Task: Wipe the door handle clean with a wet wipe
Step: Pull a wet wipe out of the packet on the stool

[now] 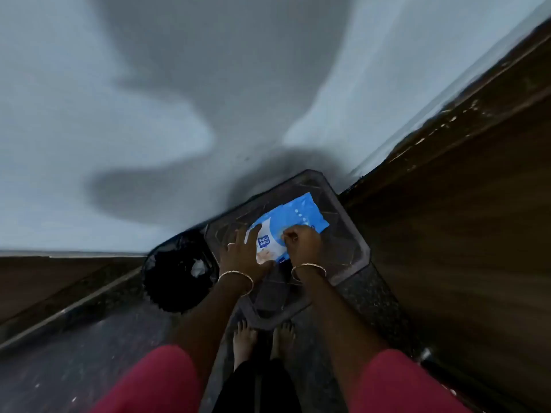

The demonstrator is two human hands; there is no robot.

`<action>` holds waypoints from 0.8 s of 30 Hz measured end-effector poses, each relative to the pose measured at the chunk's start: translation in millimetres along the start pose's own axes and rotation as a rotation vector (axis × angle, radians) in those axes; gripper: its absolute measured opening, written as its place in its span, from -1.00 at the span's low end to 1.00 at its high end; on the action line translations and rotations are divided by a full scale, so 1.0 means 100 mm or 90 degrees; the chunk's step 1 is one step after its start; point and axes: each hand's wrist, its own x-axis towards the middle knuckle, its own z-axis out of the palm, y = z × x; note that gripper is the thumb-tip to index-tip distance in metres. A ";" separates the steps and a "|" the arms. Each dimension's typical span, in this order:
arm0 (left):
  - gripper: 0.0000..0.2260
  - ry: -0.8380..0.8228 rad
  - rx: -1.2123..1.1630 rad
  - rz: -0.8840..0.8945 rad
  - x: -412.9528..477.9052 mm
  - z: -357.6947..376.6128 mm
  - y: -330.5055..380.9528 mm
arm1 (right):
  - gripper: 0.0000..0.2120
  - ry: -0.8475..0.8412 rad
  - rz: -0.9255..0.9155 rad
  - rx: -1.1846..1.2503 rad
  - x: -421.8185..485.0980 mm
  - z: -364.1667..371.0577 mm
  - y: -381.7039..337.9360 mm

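Note:
A blue and white wet wipe pack (301,214) lies flat on a dark plastic stool (348,236). My left hand (243,253) rests on the pack's near left part with its fingers spread flat. My right hand (301,239) sits over the middle of the pack, its fingertips curled and pinching at the pack's top; what it pinches is too small to make out. The door handle is not in view.
A black bin (176,272) with a dark liner and a bit of white litter stands left of the stool. A brown wooden door or panel (462,234) rises on the right. A pale wall is behind. My bare feet (262,338) stand on the dark speckled floor.

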 end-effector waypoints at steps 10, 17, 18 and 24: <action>-0.05 0.053 0.035 0.005 0.19 0.38 -0.14 | -0.84 0.006 -0.045 -0.145 0.19 0.29 0.12; -0.07 0.083 0.025 0.019 0.18 0.43 -0.17 | -0.82 0.037 -0.069 -0.069 0.12 0.34 0.19; -0.06 0.080 0.028 0.019 0.18 0.44 -0.17 | -0.82 0.052 -0.074 -0.035 0.11 0.34 0.21; -0.11 0.044 0.113 0.034 0.18 0.52 -0.20 | -0.85 0.091 -0.087 0.039 0.03 0.35 0.30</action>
